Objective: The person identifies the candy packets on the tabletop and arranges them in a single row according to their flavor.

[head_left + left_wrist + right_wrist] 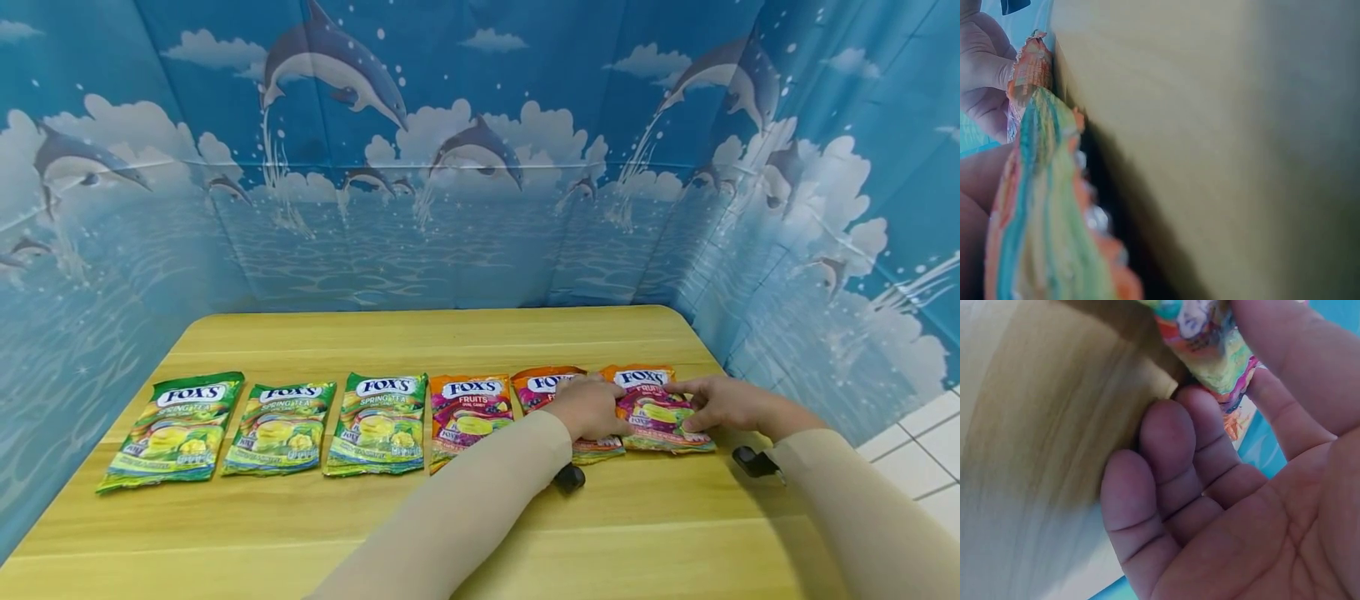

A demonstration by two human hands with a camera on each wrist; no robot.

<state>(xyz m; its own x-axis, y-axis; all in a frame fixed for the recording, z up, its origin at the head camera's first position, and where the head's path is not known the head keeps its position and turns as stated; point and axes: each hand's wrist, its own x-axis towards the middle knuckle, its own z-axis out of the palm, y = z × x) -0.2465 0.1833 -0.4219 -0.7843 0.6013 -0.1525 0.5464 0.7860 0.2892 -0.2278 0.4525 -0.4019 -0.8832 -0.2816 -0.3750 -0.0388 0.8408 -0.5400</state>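
Observation:
Six FOX'S candy bags lie in a row on the wooden table. My left hand (588, 407) reaches over the fifth bag (543, 385), partly hiding it, and its fingertips hold the left edge of the purple-and-orange Fruits bag (652, 408) at the row's right end. On the opposite edge of that bag, my right hand (731, 406) grips with thumb and index finger. In the right wrist view, the other fingers (1169, 440) curl against the table beside the bag. A blurred bag edge (1054, 206) fills the left wrist view's near side.
Three green Spring Tea bags (180, 429) lie on the left, followed by another Fruits bag (468, 408). The yellow wooden table (420, 342) meets a blue dolphin-print curtain (480, 242) behind. White floor tiles (922, 450) show at the right.

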